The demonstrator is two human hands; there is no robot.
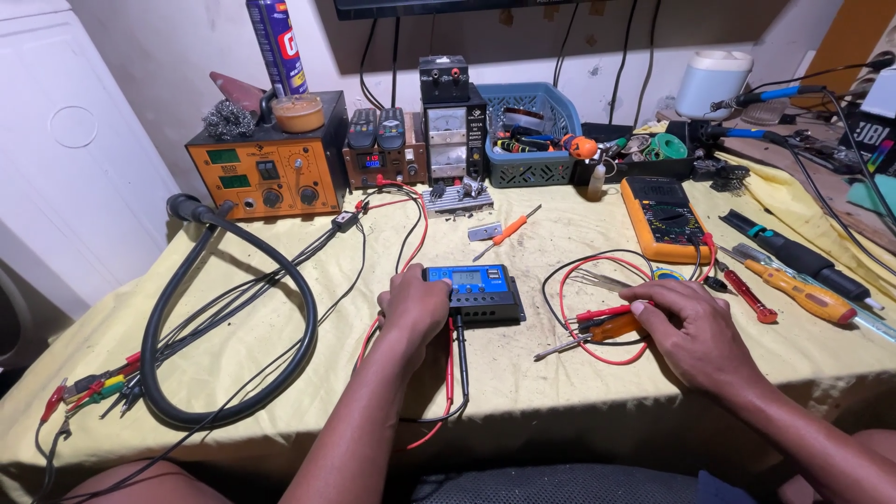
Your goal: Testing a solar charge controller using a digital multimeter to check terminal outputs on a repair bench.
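A head-worn camera looks down at a workbench covered in a wrinkled pale yellow cloth (280,373). Near the middle of the cloth lies a small blue and black rectangular controller box with a little screen (478,291); everything else is placed from it. The person's left hand (413,306) rests on the box's left end, fingers curled over its edge and steadying it. Red and black wires (455,373) run from the box's near side toward the person. To the right of the box, the right hand (693,329) lies palm down with fingers loosely bent, its fingertips pressing on an orange-handled probe (611,327) and a red test lead (597,313) inside a loop of red cable. Farther right of the box sits an orange handheld multimeter (665,217). Behind the box and to the left stands an orange soldering station with dials (266,168). Left of the box, a thick black hose (233,317) curls in a wide loop.
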